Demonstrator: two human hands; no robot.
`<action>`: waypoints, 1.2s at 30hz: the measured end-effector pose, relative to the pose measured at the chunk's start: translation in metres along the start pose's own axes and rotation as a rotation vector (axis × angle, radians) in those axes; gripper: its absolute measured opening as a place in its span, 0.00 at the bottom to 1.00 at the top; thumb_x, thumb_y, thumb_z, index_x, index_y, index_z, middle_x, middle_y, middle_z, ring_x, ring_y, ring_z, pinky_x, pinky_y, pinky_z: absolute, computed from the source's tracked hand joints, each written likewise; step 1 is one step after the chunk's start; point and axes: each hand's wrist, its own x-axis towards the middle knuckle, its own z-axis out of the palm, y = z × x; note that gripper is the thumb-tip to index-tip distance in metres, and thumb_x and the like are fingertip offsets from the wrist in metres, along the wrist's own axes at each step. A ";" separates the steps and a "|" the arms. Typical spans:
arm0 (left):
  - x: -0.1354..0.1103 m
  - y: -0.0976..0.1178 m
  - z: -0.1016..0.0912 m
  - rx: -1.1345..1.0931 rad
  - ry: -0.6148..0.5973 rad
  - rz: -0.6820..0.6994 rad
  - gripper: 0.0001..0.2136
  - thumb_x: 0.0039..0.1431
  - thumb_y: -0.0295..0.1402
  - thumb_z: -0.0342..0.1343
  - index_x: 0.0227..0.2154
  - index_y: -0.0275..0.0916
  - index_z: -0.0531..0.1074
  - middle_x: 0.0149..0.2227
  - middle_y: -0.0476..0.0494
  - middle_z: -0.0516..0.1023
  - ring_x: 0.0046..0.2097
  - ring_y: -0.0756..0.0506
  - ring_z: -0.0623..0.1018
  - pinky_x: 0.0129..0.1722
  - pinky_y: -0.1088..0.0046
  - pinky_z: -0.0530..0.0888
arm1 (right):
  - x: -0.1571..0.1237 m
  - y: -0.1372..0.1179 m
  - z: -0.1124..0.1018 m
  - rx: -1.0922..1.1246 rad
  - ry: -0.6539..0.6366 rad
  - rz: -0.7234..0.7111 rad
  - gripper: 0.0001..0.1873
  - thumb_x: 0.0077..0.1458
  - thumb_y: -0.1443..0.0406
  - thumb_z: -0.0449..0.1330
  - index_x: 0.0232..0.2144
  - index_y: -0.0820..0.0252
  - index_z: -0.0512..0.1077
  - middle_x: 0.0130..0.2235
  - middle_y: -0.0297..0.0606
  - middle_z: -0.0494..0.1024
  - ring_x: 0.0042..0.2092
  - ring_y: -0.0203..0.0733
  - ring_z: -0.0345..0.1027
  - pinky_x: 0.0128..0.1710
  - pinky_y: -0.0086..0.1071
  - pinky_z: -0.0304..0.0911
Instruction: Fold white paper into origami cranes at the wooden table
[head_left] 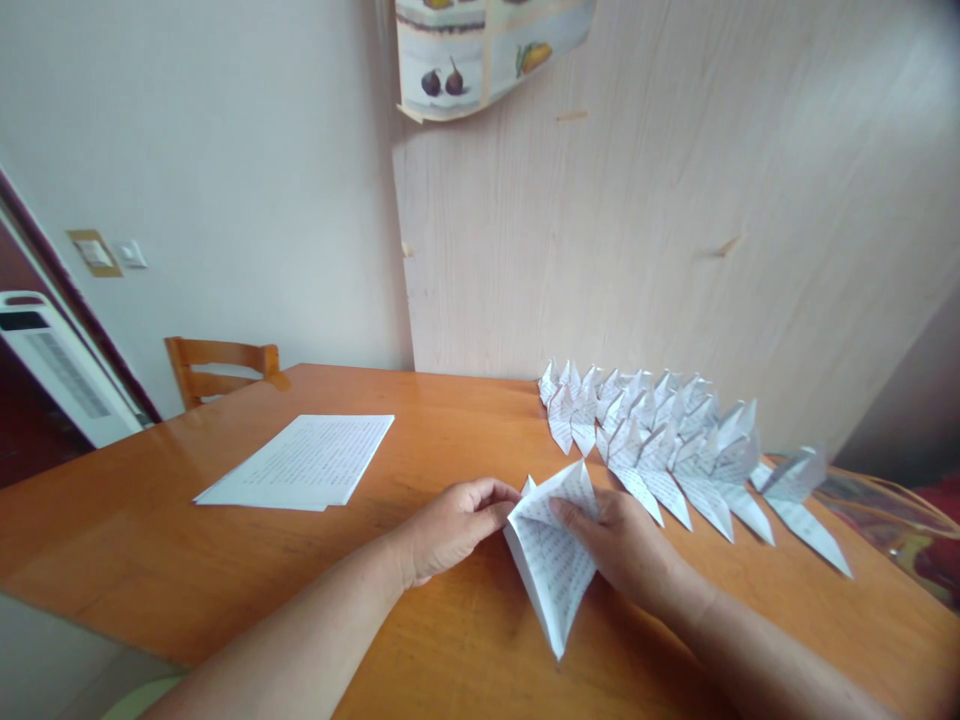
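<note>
A folded sheet of printed paper (551,565) lies on the orange wooden table (225,560), pointed toward me. My left hand (454,525) pinches its upper left corner with closed fingers. My right hand (622,545) rests on the paper's right side, thumb pressed on the fold near the top. Just beyond my right hand, several finished folded paper shapes (660,450) stand in rows, running to the right.
A stack of flat printed sheets (304,462) lies on the table to the left. A wooden chair (217,368) stands at the far left edge. A pale wood wall panel (675,220) rises behind the table. A white appliance (52,365) stands at far left.
</note>
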 end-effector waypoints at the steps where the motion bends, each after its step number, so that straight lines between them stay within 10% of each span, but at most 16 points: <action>1: 0.000 0.000 0.000 0.007 -0.004 0.009 0.17 0.66 0.47 0.55 0.46 0.38 0.75 0.48 0.43 0.79 0.52 0.41 0.75 0.55 0.64 0.67 | 0.000 -0.001 0.000 0.002 0.006 -0.001 0.19 0.61 0.53 0.55 0.31 0.59 0.78 0.31 0.39 0.82 0.35 0.50 0.77 0.32 0.33 0.68; 36: 0.002 -0.010 0.015 0.613 0.162 0.206 0.06 0.58 0.33 0.59 0.37 0.39 0.77 0.37 0.45 0.75 0.42 0.42 0.74 0.42 0.68 0.69 | -0.004 -0.004 0.000 -0.079 -0.035 -0.047 0.18 0.62 0.53 0.54 0.30 0.59 0.74 0.28 0.36 0.79 0.30 0.43 0.72 0.27 0.29 0.61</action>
